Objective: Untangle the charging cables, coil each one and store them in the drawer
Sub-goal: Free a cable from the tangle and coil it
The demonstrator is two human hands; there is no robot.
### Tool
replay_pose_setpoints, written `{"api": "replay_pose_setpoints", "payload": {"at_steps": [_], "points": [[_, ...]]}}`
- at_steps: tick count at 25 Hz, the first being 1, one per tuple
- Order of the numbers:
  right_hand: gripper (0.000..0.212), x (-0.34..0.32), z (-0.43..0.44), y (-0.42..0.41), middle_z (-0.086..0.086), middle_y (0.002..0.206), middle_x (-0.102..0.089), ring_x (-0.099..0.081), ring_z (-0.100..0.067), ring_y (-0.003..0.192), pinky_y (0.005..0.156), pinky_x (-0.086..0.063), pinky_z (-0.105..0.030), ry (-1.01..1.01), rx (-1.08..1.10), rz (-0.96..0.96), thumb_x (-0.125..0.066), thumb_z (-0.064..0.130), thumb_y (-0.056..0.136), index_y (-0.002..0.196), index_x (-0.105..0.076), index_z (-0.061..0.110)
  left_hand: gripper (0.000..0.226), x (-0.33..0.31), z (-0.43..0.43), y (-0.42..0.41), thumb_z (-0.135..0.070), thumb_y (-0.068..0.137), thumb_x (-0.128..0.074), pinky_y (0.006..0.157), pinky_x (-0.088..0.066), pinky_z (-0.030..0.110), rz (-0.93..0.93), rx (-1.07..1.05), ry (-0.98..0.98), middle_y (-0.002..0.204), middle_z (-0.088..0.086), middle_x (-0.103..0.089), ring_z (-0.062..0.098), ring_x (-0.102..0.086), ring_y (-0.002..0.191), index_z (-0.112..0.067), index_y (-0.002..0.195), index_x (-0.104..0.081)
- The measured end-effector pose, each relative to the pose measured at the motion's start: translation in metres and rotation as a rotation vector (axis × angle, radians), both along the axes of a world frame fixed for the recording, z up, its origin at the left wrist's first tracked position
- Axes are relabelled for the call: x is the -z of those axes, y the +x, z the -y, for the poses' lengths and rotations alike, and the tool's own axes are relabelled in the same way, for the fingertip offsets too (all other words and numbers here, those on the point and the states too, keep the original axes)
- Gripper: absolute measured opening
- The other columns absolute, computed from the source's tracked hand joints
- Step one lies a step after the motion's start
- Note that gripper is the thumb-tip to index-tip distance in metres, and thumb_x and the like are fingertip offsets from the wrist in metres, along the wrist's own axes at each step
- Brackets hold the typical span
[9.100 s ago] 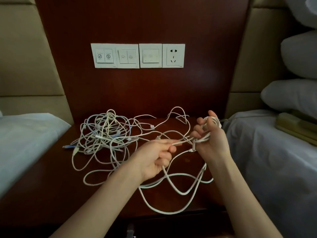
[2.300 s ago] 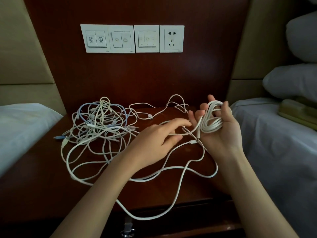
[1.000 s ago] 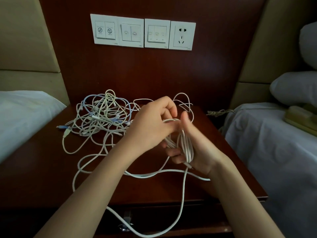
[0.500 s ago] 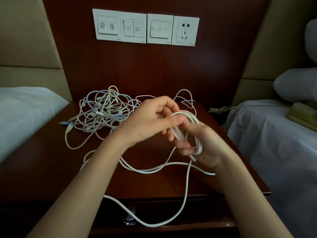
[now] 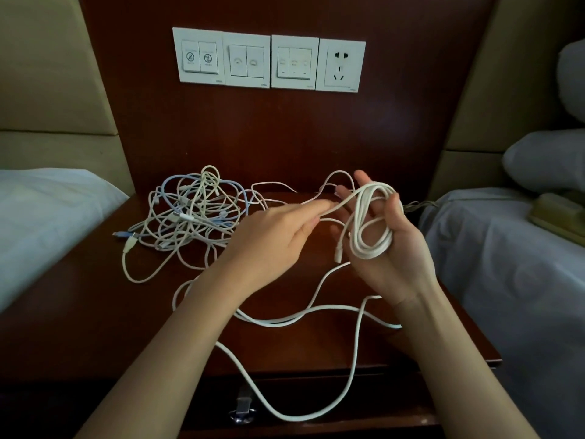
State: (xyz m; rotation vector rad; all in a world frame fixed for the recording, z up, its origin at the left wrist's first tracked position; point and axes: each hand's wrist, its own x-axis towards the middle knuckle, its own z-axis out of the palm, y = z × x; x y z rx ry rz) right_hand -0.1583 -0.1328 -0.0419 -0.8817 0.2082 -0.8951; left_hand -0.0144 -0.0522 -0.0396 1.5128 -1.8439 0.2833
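A thick white cable is partly wound into a coil (image 5: 370, 229) around the fingers of my right hand (image 5: 389, 248), palm up, thumb hooked over the loops. My left hand (image 5: 275, 239) is just left of it, its fingertips pinching the strand that leads into the coil. The loose tail of that cable (image 5: 285, 413) runs across the nightstand (image 5: 79, 296) and hangs over the drawer front (image 5: 364, 403). A tangle of thin white and pale blue cables (image 5: 196, 213) lies at the back left of the top.
The drawer handle (image 5: 242, 410) shows below the front edge, drawer closed. Wall switches and a socket (image 5: 340, 66) sit on the wood panel behind. White bedding (image 5: 41, 217) flanks the left; a bed with a beige telephone (image 5: 557, 213) flanks the right.
Half a second ago both hands met over the coil. My left hand has since drawn back to the left along the strand, and my right hand has turned palm up with the coil.
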Motion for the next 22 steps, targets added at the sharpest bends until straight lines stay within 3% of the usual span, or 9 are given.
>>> {"api": "replay_pose_setpoints", "payload": {"at_steps": [1, 3, 6, 8, 10, 13, 15, 17, 22], "points": [[0.045, -0.001, 0.0, -0.001, -0.007, 0.127, -0.06, -0.05, -0.017, 0.121, 0.104, -0.036, -0.04, 0.037, 0.038, 0.029, -0.029, 0.041, 0.092, 0.122, -0.056, 0.021, 0.043, 0.002, 0.001, -0.001, -0.023, 0.092, -0.035, 0.064, -0.053, 0.04, 0.011, 0.004, 0.02, 0.088, -0.012, -0.065, 0.018, -0.064, 0.079, -0.044, 0.129, -0.042], [0.044, 0.0, 0.002, -0.002, -0.006, 0.124, -0.063, -0.054, -0.02, 0.12, 0.099, -0.042, -0.042, 0.136, 0.046, 0.128, -0.028, 0.039, 0.095, 0.117, -0.06, 0.019, 0.059, 0.004, 0.003, -0.003, -0.01, 0.091, -0.033, 0.068, -0.052, 0.044, 0.044, 0.003, 0.13, 0.088, -0.009, -0.061, 0.019, -0.061, 0.079, -0.049, 0.134, -0.03], [0.035, 0.005, 0.006, -0.004, -0.007, 0.091, -0.071, -0.069, -0.023, 0.096, 0.09, -0.05, -0.043, 0.258, 0.016, 0.269, -0.048, 0.038, 0.089, 0.105, -0.066, 0.013, 0.076, 0.001, 0.004, -0.006, 0.0, 0.093, -0.034, 0.074, -0.05, 0.038, 0.121, -0.059, 0.361, 0.092, -0.013, -0.054, 0.013, -0.052, 0.078, -0.057, 0.14, -0.015], [0.033, 0.007, 0.008, -0.006, -0.002, 0.074, -0.065, -0.069, -0.019, 0.076, 0.092, -0.047, -0.042, 0.312, 0.009, 0.333, -0.045, 0.04, 0.091, 0.101, -0.061, 0.013, 0.083, -0.001, 0.002, -0.005, 0.002, 0.093, -0.035, 0.07, -0.048, 0.032, 0.158, -0.074, 0.443, 0.091, -0.014, -0.052, 0.009, -0.049, 0.074, -0.063, 0.137, -0.007], [0.04, 0.006, 0.011, -0.008, 0.001, 0.068, -0.057, -0.062, -0.012, 0.062, 0.094, -0.046, -0.041, 0.342, 0.025, 0.378, -0.031, 0.044, 0.097, 0.096, -0.058, 0.014, 0.073, -0.001, 0.002, -0.003, 0.0, 0.093, -0.037, 0.067, -0.046, 0.03, 0.09, -0.056, 0.409, 0.084, -0.015, -0.053, 0.004, -0.049, 0.069, -0.058, 0.133, -0.018], [0.044, 0.004, 0.016, -0.011, 0.001, 0.067, -0.053, -0.049, -0.009, 0.053, 0.063, -0.052, -0.024, 0.397, 0.043, 0.409, -0.023, 0.045, 0.099, 0.095, -0.054, 0.014, 0.028, -0.005, 0.002, -0.005, -0.011, 0.096, -0.043, 0.066, -0.041, 0.025, -0.066, -0.019, 0.169, 0.082, -0.017, -0.064, -0.002, -0.054, 0.067, -0.029, 0.114, -0.053], [0.042, 0.006, 0.018, -0.011, 0.0, 0.067, -0.051, -0.045, -0.008, 0.05, 0.048, -0.039, -0.018, 0.421, 0.051, 0.337, -0.024, 0.046, 0.099, 0.099, -0.052, 0.015, 0.024, -0.006, 0.001, -0.006, -0.01, 0.091, -0.048, 0.066, -0.05, 0.026, 0.025, 0.051, 0.026, 0.085, -0.012, -0.07, -0.001, -0.062, 0.073, -0.019, 0.102, -0.067], [0.034, 0.009, 0.016, -0.009, -0.001, 0.069, -0.051, -0.043, -0.008, 0.05, 0.044, -0.035, -0.017, 0.408, 0.059, 0.254, -0.028, 0.044, 0.099, 0.106, -0.049, 0.018, 0.025, -0.004, 0.002, -0.003, -0.009, 0.084, -0.052, 0.066, -0.056, 0.031, 0.119, 0.12, -0.005, 0.084, -0.009, -0.072, 0.006, -0.067, 0.078, -0.017, 0.095, -0.073], [0.017, 0.007, 0.011, -0.008, -0.004, 0.071, -0.049, -0.04, -0.009, 0.049, 0.041, -0.031, -0.016, 0.248, 0.063, 0.055, -0.034, 0.03, 0.098, 0.107, -0.05, 0.027, 0.022, 0.003, 0.002, -0.003, -0.022, 0.084, -0.055, 0.069, -0.054, 0.034, 0.025, 0.205, 0.167, 0.084, -0.017, -0.068, -0.002, -0.062, 0.08, -0.028, 0.094, -0.074]]}}
